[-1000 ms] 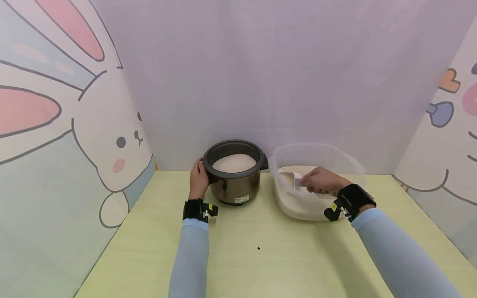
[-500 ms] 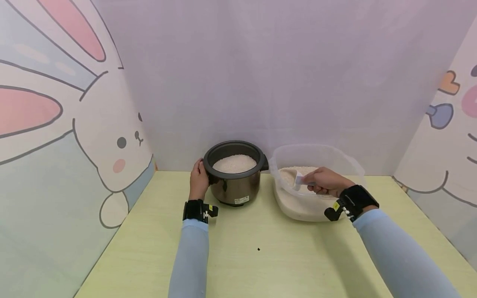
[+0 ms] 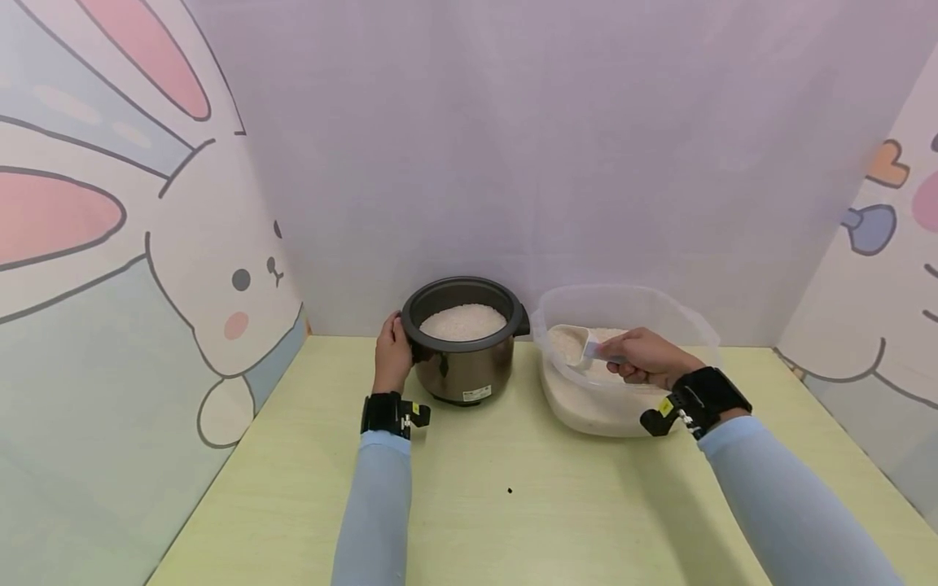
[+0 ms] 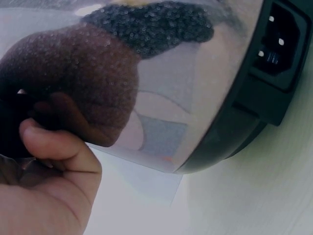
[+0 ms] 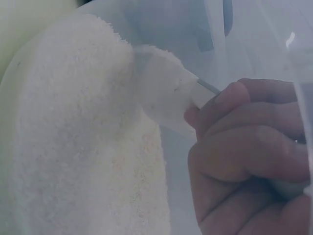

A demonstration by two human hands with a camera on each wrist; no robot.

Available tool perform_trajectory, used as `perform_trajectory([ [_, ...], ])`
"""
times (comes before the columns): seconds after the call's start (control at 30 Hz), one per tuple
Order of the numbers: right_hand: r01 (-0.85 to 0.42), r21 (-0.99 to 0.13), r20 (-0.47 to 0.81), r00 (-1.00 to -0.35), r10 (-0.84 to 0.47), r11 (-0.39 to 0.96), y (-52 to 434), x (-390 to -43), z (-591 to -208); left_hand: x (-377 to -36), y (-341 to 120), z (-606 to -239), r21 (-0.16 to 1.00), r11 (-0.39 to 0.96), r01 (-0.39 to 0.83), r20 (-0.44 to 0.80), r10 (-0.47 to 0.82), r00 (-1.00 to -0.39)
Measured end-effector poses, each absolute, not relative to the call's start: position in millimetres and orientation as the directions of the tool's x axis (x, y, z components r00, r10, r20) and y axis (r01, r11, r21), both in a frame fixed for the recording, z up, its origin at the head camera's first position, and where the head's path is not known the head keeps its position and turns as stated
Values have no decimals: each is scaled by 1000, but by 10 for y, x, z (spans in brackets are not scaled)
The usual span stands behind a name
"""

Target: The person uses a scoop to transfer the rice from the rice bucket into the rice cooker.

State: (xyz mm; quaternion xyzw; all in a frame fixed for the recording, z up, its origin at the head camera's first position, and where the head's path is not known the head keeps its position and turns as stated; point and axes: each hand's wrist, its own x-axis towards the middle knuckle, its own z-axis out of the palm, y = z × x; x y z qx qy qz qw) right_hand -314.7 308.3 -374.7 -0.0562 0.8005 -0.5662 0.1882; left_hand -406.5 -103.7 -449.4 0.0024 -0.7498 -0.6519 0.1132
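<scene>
A dark rice cooker stands at the back of the table with rice in its pot. My left hand grips the cooker's side handle; in the left wrist view, the thumb curls at this black handle. To the right is a clear plastic bin of rice. Inside it, my right hand holds a white scoop by its handle, and the scoop's bowl carries rice. The right wrist view has the scoop at the rice surface, fingers curled round its handle.
The pale yellow table bears a small black speck. A lilac cloth hangs close behind the cooker and bin. Panels with cartoon rabbits flank the left and right sides. A power socket sits on the cooker's outside.
The scoop has come up from the rice and tipped level, its filled bowl showing more. My right hand has shifted slightly right. The left hand and cooker stay in place.
</scene>
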Motion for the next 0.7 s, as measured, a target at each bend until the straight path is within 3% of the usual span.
perform_trajectory([
  [0.43,215,-957,-271,-900,-340,195,3114,-3141,-3710,-4062,-1033,-4476,972,159,173,196,-145,-970],
  [0.7,288,-958,-264,-890,-373,-10,3134,-3172,-3725,-4069,-1043,-4498,974,163,155,179,-149,-972],
])
